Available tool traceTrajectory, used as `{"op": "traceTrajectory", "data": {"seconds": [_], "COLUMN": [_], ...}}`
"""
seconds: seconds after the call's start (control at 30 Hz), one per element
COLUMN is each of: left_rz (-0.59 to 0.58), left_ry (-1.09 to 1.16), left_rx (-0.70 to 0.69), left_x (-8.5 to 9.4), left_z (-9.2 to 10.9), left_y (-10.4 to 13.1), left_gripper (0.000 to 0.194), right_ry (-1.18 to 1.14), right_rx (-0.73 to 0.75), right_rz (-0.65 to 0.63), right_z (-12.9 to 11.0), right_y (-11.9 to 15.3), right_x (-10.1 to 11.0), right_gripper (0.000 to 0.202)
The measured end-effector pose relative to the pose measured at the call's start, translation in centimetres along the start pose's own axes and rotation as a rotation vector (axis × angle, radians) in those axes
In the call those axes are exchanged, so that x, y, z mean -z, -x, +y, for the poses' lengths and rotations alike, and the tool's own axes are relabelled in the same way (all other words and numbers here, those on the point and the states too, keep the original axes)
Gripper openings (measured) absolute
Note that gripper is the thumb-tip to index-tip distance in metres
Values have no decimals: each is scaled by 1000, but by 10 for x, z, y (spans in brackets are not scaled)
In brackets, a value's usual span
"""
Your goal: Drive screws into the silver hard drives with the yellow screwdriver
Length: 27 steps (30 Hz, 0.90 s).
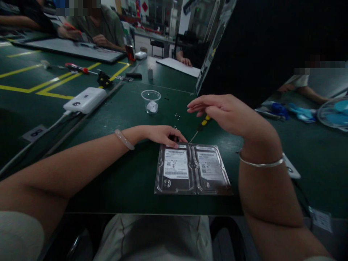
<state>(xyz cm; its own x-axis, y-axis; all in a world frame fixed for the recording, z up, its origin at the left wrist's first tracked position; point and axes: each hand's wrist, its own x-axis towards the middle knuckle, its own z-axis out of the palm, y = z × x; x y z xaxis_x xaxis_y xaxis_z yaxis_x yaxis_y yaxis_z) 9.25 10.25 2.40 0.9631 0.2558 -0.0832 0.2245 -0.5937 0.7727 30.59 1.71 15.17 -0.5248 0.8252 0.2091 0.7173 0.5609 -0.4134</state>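
Observation:
Two hard drives lie side by side on the green table, labels facing up: the left hard drive and the right hard drive. My left hand grips the far edge of the left one, thumb on top and fingers along its back edge. Above the far side, my right hand holds a screwdriver with a black and yellow handle, partly hidden by the fingers. Its shaft slants down to where the drives' far corners meet; whether the tip sits in a screw I cannot tell. Small screws lie beyond.
A clear plastic cup holds crumpled white material. A white power strip and its cable lie left. A large dark panel leans at the right. Another screwdriver lies far left. Other people sit across the table.

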Motion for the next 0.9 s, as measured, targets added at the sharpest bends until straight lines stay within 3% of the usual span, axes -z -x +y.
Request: {"op": "traceTrajectory", "data": {"seconds": [0.1,0.3,0.43,0.6,0.77,0.9], "left_rz": [-4,-15,-12,-6,-2,-4], "left_ry": [1,19,22,42,12,19], "left_rx": [7,1,4,-13,-7,-6], "left_x": [0,0,0,0,0,0], "left_z": [0,-1,1,1,-1,-1], "left_y": [0,-1,-1,0,0,-1], "left_gripper": [50,47,46,45,45,47], "right_ry": [36,97,128,205,321,345], "right_rx": [-26,-36,-29,-133,-158,-111], "right_rz": [13,173,166,178,193,223], "right_z": [-3,-7,-8,-5,-4,-4], "right_y": [-1,-8,-8,-6,-5,-5], "right_x": [-2,-17,-19,-15,-13,-13], "right_gripper": [38,34,40,48,32,48]}}
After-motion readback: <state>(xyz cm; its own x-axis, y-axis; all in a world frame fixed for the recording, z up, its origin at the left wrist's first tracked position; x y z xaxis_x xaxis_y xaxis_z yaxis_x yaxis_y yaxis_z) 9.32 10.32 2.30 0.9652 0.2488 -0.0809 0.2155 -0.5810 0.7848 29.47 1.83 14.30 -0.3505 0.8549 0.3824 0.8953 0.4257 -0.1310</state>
